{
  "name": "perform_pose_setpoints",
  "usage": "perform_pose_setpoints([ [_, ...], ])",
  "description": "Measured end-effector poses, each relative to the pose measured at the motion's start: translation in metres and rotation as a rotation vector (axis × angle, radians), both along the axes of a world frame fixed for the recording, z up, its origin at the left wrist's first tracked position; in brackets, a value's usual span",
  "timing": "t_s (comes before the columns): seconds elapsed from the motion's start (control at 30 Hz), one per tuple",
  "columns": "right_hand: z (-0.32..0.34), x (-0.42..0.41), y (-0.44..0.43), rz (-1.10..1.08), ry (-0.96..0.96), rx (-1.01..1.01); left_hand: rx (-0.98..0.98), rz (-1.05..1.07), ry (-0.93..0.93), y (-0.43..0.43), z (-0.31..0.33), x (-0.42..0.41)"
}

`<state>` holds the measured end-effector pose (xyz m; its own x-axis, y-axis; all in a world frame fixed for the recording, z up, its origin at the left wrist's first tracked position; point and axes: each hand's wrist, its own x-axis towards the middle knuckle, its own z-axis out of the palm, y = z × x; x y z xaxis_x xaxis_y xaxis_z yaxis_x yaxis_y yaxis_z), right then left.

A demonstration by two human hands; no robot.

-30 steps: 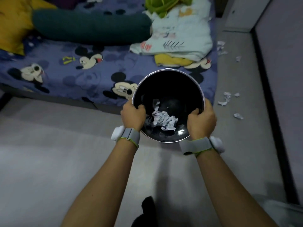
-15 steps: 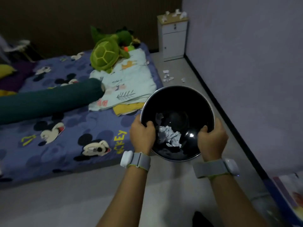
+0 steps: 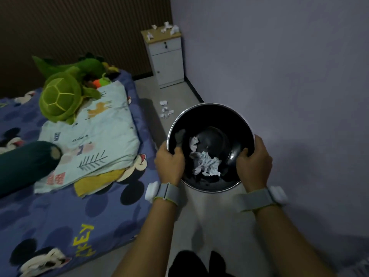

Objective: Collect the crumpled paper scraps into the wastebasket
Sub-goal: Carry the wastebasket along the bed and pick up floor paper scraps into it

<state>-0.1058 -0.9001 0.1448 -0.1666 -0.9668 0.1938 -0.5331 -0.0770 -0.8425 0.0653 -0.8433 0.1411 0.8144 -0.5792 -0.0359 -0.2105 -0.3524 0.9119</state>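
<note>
I hold a round black wastebasket (image 3: 211,114) with a shiny metal rim in front of me, above the floor. My left hand (image 3: 169,162) grips its left rim and my right hand (image 3: 254,158) grips its right rim. Crumpled white paper scraps (image 3: 206,163) lie inside on the bottom. More scraps on the floor (image 3: 165,109) lie between the bed and the wall, just beyond the basket. Several further scraps on the nightstand top (image 3: 166,29) sit at the far end of the room.
A low bed (image 3: 65,212) with a blue cartoon-print sheet fills the left side, bearing a folded blanket (image 3: 95,132), a green plush turtle (image 3: 60,96) and a dark bolster (image 3: 24,162). A white nightstand (image 3: 166,60) stands in the corner. A purple wall (image 3: 289,76) runs along the right of the narrow floor strip.
My view has lifted and turned along the aisle toward the nightstand. The basket stays in both hands and has come nearer to the floor scraps by the bed.
</note>
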Motion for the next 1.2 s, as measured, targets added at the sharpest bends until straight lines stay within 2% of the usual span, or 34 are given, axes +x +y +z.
perform_pose_setpoints([
  [0.3,-0.025,0.026,-0.205,-0.056,0.011,0.01,0.022,-0.062,-0.051,-0.206,-0.017,0.024],
  [0.47,-0.079,0.053,-0.322,-0.097,0.047,0.086,0.086,-0.168,-0.035,-0.323,-0.068,0.055],
  [0.63,-0.13,0.066,-0.376,-0.064,0.109,0.127,0.155,-0.174,0.04,-0.372,-0.117,0.068],
  [0.87,-0.264,0.087,-0.458,-0.002,0.219,0.21,0.279,-0.166,0.027,-0.443,-0.265,0.088],
  [1.03,-0.433,0.096,-0.499,0.087,0.291,0.24,0.341,-0.089,0.024,-0.475,-0.438,0.093],
  [1.2,-0.541,0.103,-0.51,0.112,0.317,0.272,0.374,-0.018,0.049,-0.488,-0.556,0.094],
])
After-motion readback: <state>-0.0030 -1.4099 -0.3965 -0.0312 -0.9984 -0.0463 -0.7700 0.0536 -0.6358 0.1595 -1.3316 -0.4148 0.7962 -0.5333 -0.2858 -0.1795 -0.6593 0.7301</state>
